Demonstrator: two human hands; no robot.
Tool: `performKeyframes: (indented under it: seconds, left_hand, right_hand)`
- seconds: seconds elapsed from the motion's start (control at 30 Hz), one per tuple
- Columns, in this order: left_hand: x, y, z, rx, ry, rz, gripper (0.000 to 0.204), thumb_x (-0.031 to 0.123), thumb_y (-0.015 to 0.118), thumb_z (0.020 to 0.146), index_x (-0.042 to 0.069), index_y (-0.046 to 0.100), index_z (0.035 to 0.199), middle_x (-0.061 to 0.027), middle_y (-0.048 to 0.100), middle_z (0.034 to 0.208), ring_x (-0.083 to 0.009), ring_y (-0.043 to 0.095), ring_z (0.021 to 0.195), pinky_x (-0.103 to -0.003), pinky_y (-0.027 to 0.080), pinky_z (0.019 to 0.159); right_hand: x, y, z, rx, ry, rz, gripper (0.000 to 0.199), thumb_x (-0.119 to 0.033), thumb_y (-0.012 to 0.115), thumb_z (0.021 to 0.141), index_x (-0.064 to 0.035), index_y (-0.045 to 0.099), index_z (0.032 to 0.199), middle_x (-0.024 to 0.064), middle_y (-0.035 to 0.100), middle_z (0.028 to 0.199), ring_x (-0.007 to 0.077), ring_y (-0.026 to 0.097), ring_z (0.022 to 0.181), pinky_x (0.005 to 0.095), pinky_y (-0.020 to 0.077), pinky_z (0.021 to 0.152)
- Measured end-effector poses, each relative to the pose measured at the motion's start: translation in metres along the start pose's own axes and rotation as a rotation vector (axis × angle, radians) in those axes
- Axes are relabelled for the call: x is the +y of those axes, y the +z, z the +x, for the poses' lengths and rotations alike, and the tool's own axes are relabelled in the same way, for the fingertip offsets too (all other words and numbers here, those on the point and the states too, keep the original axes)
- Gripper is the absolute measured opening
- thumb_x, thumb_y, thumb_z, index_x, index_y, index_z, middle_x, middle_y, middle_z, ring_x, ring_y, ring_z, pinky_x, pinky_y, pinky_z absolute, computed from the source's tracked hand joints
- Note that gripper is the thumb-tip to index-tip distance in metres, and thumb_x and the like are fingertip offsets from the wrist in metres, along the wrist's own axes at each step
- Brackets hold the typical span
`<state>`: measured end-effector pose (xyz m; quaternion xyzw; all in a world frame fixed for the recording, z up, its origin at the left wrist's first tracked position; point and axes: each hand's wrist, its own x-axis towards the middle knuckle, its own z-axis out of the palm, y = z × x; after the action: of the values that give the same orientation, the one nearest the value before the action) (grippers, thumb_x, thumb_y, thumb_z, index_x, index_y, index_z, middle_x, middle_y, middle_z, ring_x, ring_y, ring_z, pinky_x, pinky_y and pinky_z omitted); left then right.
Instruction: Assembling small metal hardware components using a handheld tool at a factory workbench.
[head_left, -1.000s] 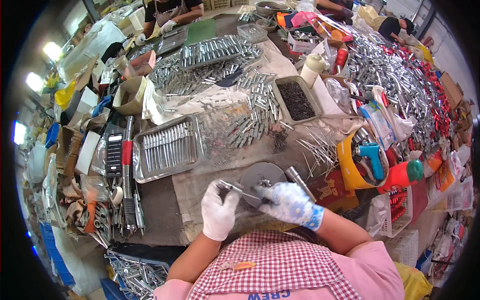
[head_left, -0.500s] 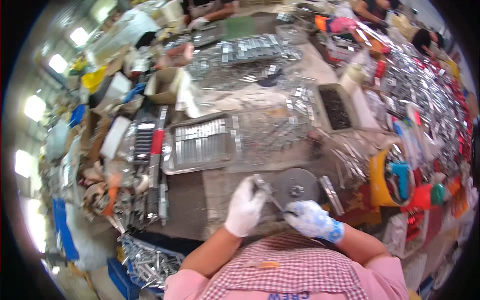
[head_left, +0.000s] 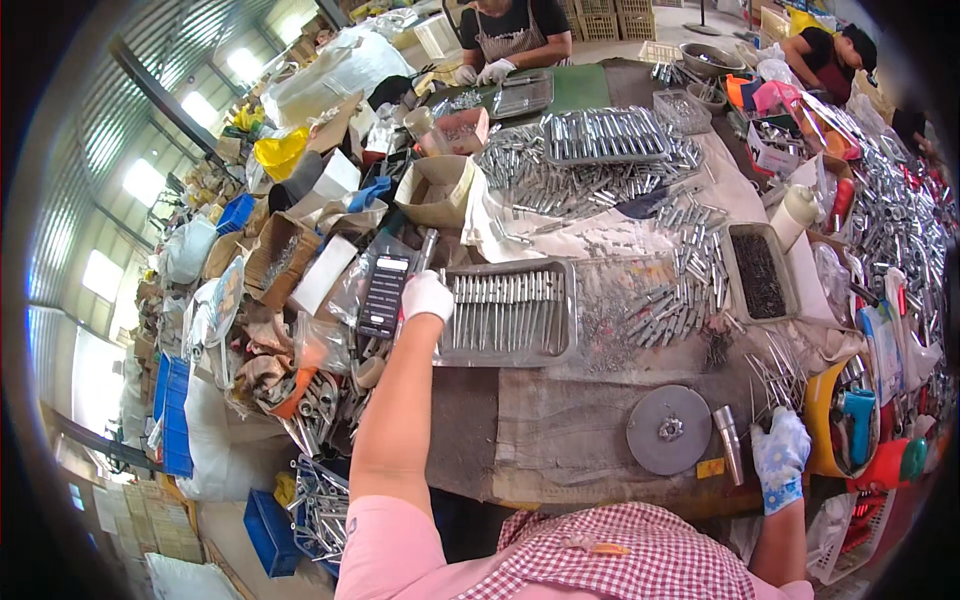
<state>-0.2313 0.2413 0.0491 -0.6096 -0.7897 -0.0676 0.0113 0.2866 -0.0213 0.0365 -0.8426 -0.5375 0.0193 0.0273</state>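
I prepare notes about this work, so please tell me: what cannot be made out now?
In the head view:
- Left hand: anything it may hold, hidden by the hand itself.
- Right hand: likewise, hidden by its own back.
- Dark pins: too small to count.
- Checked apron: cut off by the lower edge.

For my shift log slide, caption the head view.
Left hand at the tray of metal parts, right hand by the thin rods.

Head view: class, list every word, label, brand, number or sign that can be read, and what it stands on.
Smartphone: pale lines on its dark screen, too small to read.
Checked apron: orange patch, any lettering too small to read.
White carton, upper right: dark marks, unclear.
I can quote none.
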Motion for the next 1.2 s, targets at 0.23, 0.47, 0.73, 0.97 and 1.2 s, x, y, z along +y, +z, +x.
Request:
performKeyframes:
  seconds: [0.23, 0.47, 0.73, 0.97, 1.2]
  left_hand:
    - [0.011, 0.019, 0.009, -0.046, -0.056, 0.099, 0.02, 0.011, 0.056, 0.087, 0.001, 0.071, 0.095, -0.0233, 0.071, 0.102, -0.0351, 0.07, 0.096, -0.043, 0.056, 0.086]
    - [0.06, 0.012, -0.025, 0.296, 0.115, 0.154, 0.012, 0.014, 0.058, 0.086, 0.007, 0.068, 0.087, -0.0143, 0.066, 0.087, -0.0321, 0.067, 0.086, -0.042, 0.055, 0.075]
    - [0.19, -0.003, -0.074, 0.01, 0.588, -0.36, 0.031, 0.023, 0.072, 0.079, 0.004, 0.064, 0.101, -0.0193, 0.067, 0.098, -0.0342, 0.065, 0.095, -0.043, 0.052, 0.087]
    - [0.27, 0.012, -0.111, -0.266, 0.571, -0.072, 0.024, 0.009, 0.06, 0.085, 0.001, 0.058, 0.108, -0.022, 0.068, 0.106, -0.0342, 0.065, 0.107, -0.042, 0.053, 0.09]
    - [0.26, 0.036, -0.115, 0.085, 0.688, 0.142, 0.016, 0.012, 0.054, 0.086, 0.008, 0.067, 0.095, -0.0118, 0.066, 0.095, -0.0288, 0.062, 0.095, -0.039, 0.05, 0.08]
  right_hand:
    - [0.012, 0.019, 0.008, -0.064, 0.017, -0.032, 0.016, -0.015, 0.072, 0.076, -0.0048, 0.063, 0.085, 0.0189, 0.067, 0.086, 0.0393, 0.066, 0.084, 0.0492, 0.0527, 0.075]
    - [0.013, -0.009, 0.011, 0.043, 0.12, 0.136, 0.011, -0.005, 0.066, 0.076, -0.0042, 0.063, 0.086, 0.0207, 0.067, 0.079, 0.0413, 0.066, 0.077, 0.048, 0.0523, 0.071]
    - [-0.052, -0.079, -0.034, 0.093, -0.605, 0.52, 0.012, -0.008, 0.07, 0.064, -0.0099, 0.068, 0.076, 0.011, 0.063, 0.077, 0.0317, 0.063, 0.072, 0.0423, 0.0518, 0.063]
    - [-0.06, -0.025, -0.062, -0.111, -0.553, 0.567, 0.008, -0.012, 0.07, 0.069, -0.0091, 0.066, 0.075, 0.0103, 0.06, 0.078, 0.0307, 0.062, 0.076, 0.0436, 0.0522, 0.066]
    - [-0.059, -0.021, -0.061, -0.112, -0.611, 0.666, 0.016, -0.013, 0.075, 0.075, -0.0094, 0.071, 0.09, 0.0107, 0.064, 0.093, 0.0306, 0.063, 0.088, 0.0429, 0.0523, 0.078]
